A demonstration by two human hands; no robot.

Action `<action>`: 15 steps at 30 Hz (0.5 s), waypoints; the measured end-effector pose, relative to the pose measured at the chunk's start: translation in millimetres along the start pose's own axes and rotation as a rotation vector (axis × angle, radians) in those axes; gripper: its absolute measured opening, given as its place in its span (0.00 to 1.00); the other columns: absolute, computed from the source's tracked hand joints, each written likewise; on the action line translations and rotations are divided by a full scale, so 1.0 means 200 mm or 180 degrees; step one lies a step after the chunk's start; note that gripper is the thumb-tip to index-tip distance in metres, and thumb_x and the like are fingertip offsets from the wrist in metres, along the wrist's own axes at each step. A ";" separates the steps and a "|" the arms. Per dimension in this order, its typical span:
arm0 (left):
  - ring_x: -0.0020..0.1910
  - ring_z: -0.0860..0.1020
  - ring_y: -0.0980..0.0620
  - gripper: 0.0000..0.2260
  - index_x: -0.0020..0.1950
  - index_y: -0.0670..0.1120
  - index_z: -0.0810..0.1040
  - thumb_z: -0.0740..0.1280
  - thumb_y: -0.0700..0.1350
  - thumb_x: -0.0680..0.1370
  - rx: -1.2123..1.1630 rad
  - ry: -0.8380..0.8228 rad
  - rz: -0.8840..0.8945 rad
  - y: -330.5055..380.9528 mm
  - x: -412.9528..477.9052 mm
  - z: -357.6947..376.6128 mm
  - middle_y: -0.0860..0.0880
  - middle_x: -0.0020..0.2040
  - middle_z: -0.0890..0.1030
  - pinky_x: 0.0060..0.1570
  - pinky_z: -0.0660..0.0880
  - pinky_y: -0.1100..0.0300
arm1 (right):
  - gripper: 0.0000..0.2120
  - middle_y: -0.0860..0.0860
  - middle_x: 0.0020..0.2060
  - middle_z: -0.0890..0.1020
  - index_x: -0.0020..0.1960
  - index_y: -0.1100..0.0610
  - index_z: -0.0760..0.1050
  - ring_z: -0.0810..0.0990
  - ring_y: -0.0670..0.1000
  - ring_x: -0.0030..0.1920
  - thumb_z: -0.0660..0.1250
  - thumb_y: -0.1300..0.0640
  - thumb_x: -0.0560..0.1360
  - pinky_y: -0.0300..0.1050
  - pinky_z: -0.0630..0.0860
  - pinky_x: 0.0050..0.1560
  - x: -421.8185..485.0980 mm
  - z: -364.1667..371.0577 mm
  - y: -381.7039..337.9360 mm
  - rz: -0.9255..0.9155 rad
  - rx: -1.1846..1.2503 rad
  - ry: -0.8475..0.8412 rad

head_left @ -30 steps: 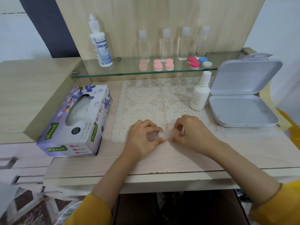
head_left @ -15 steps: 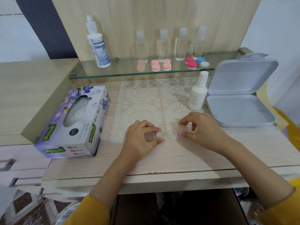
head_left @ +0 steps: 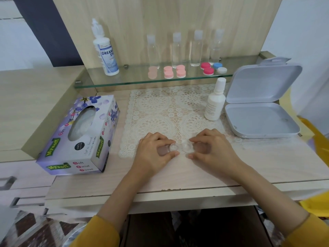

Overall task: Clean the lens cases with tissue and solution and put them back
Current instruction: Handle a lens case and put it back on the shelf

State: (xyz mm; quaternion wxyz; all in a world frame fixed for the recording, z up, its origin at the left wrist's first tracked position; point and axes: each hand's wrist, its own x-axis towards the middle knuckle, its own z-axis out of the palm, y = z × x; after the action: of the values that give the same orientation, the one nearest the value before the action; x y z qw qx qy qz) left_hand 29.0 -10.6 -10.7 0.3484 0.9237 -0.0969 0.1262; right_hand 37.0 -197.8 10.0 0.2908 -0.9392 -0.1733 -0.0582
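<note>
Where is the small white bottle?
In the head view, the small white bottle stands at the right edge of the lace mat, beside the grey box.

We gripped a clear plastic lens case (head_left: 179,148); beyond lay a cream lace mat (head_left: 160,111), leftward a purple floral tissue box (head_left: 85,152).

Mustard-yellow left sleeve (head_left: 97,232), right sleeve (head_left: 308,230), cuffs partway up forearms; left hand (head_left: 153,155), right hand (head_left: 214,148) bare.
</note>
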 end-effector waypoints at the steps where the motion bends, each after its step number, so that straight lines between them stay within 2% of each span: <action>1: 0.47 0.71 0.56 0.14 0.49 0.51 0.83 0.72 0.55 0.66 0.0012 0.0008 0.0006 0.00 0.00 0.00 0.59 0.43 0.75 0.53 0.62 0.62 | 0.19 0.42 0.45 0.73 0.55 0.53 0.80 0.67 0.45 0.49 0.74 0.49 0.65 0.42 0.61 0.55 0.00 0.01 0.00 0.0011 0.0068 0.0043; 4: 0.46 0.71 0.57 0.17 0.49 0.52 0.83 0.68 0.58 0.65 0.0033 0.0024 0.0013 0.01 0.00 0.00 0.59 0.43 0.75 0.52 0.63 0.62 | 0.16 0.42 0.43 0.75 0.52 0.53 0.81 0.69 0.46 0.48 0.75 0.51 0.65 0.44 0.63 0.57 0.00 0.04 -0.01 0.0060 0.0300 0.0207; 9: 0.47 0.71 0.57 0.18 0.49 0.51 0.83 0.68 0.58 0.65 0.0011 -0.0004 -0.0008 0.01 0.00 0.00 0.59 0.43 0.75 0.53 0.63 0.61 | 0.13 0.47 0.42 0.79 0.48 0.53 0.82 0.73 0.48 0.46 0.76 0.55 0.64 0.49 0.67 0.56 0.01 0.07 -0.01 0.0084 0.0522 0.0322; 15: 0.47 0.71 0.57 0.18 0.50 0.51 0.83 0.67 0.58 0.64 -0.0006 -0.0020 -0.0028 0.01 0.00 -0.01 0.58 0.44 0.75 0.54 0.64 0.60 | 0.13 0.46 0.39 0.78 0.48 0.53 0.82 0.72 0.47 0.44 0.77 0.56 0.64 0.46 0.66 0.54 0.00 0.07 0.00 0.0063 0.0633 0.0362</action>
State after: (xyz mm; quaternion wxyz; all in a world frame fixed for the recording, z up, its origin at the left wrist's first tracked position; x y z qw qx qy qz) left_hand 27.7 -10.7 -8.7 0.3495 0.9242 -0.0940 0.1217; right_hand 37.6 -188.4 -1.6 0.3924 -0.9025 -0.1521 -0.0910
